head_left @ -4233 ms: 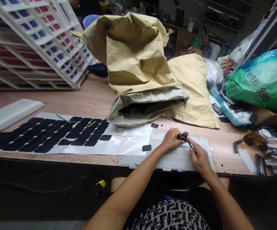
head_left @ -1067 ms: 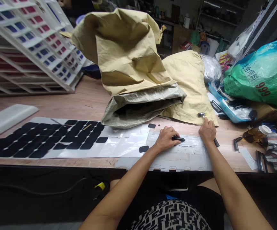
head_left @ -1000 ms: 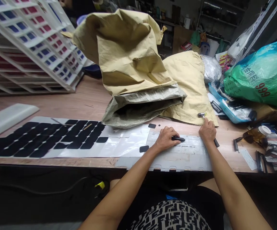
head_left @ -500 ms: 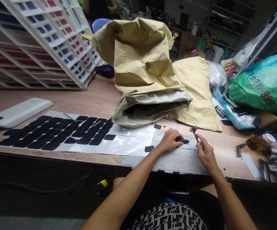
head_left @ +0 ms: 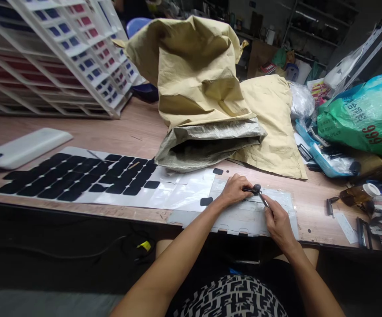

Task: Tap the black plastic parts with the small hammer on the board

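Observation:
My left hand [head_left: 235,192] is closed on a small black cylindrical piece [head_left: 247,189], pressing it down at the grey plastic sheet [head_left: 232,219]. A small hammer [head_left: 257,188] is gripped in my right hand [head_left: 276,221]. Its round dark head lies over the free end of the black piece; whether they touch, I cannot tell. To the left, a white sheet [head_left: 191,187] carries rows of black rounded pieces [head_left: 78,174]. One loose black rounded piece [head_left: 206,201] lies close to my left forearm.
Behind my hands stands a yellow sack [head_left: 200,83] with a grey open mouth; another yellow sack [head_left: 273,127] lies beside it. White crates [head_left: 88,75] and a long white device [head_left: 28,145] are at left. A green bag [head_left: 359,119] and a lidded cup [head_left: 359,194] are at right.
The hammer has swung left and down, from beside the black piece to over its end. My left hand keeps its hold in the same place. The view has shifted slightly.

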A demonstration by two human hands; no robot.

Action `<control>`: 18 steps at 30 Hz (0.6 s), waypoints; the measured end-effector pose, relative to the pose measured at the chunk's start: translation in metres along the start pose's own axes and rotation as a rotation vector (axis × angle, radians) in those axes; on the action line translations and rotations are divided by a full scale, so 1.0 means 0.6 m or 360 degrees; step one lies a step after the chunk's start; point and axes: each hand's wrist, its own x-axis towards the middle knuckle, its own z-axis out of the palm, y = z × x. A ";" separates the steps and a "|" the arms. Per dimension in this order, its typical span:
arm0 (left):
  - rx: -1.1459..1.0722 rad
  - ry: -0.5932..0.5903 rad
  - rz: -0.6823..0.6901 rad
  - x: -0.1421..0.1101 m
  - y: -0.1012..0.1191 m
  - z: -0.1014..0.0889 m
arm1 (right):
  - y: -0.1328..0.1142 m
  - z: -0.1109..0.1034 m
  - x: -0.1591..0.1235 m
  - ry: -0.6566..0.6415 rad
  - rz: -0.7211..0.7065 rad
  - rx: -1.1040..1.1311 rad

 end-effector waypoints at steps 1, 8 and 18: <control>-0.0007 0.0006 0.0009 0.000 0.000 0.000 | 0.000 -0.002 0.000 0.0037 0.0007 -0.0001; -0.0023 0.0025 0.0023 0.000 -0.004 0.002 | 0.009 -0.015 -0.010 0.0040 0.0107 0.0052; -0.0042 0.0005 0.0006 0.000 -0.004 0.003 | 0.123 -0.047 0.139 0.0436 0.0455 -0.0621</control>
